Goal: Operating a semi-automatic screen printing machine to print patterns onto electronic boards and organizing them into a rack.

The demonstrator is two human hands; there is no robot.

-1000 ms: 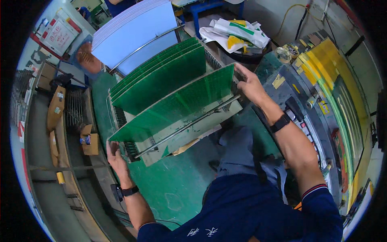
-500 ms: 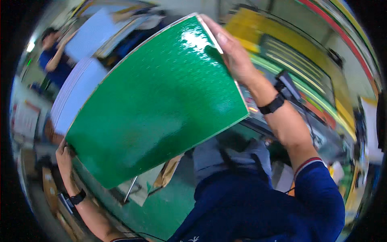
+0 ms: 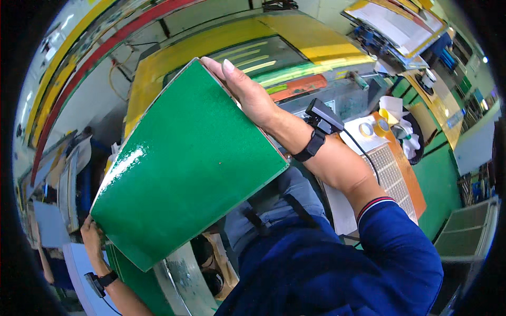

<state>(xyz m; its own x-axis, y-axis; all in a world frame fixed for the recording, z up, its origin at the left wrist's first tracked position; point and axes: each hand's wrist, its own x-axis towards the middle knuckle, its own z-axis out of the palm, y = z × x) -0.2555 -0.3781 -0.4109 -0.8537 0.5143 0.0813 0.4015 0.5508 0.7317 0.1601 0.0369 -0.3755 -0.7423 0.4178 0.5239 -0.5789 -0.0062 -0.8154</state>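
Note:
A large glossy green board [image 3: 184, 168] with pale edges is tilted in front of my body, held up between both hands. My right hand [image 3: 253, 97] grips its upper right edge, thumb along the side and fingers partly hidden behind it. At the lower left corner, my left hand [image 3: 93, 239] has its fingers closed around the edge. Whether this is one board or a thin stack, I cannot tell. Below it, another green surface [image 3: 134, 279] shows beside my left forearm.
Beyond the board stands a large machine with a yellow top [image 3: 316, 39]. To my right, a brown table [image 3: 408, 184] bears a gridded sheet [image 3: 390, 174] and tape rolls [image 3: 380, 126]. A framed screen [image 3: 466, 229] stands farther right. Pale sheets [image 3: 79, 268] lie at the lower left.
My view and body have turned right, bringing the yellow-topped machine in front of me. The green board has come along in both hands. The other person at the left is out of view.

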